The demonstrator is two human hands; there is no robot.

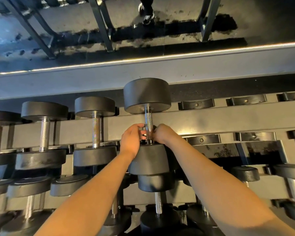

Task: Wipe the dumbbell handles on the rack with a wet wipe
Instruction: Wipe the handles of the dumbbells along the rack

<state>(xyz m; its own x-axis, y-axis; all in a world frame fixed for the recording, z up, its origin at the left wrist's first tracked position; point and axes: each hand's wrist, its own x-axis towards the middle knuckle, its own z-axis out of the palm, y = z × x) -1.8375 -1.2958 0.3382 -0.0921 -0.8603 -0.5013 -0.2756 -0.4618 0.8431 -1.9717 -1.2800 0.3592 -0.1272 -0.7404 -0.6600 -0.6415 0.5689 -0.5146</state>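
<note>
Both hands meet at the near end of one handle (148, 123) on the rack (203, 123) top row. Handle's long axis runs away from the person; bare knurl lies beyond the fingers. Left hand (132, 139) curls on it from the left, right hand (162, 134) from the right, equally near. Wipe: can't make it out; something pale between left fingers. Top row: four dumbbells, rightmost in hand, three left of it; about six empty cradles (196, 104) to the right.
</note>
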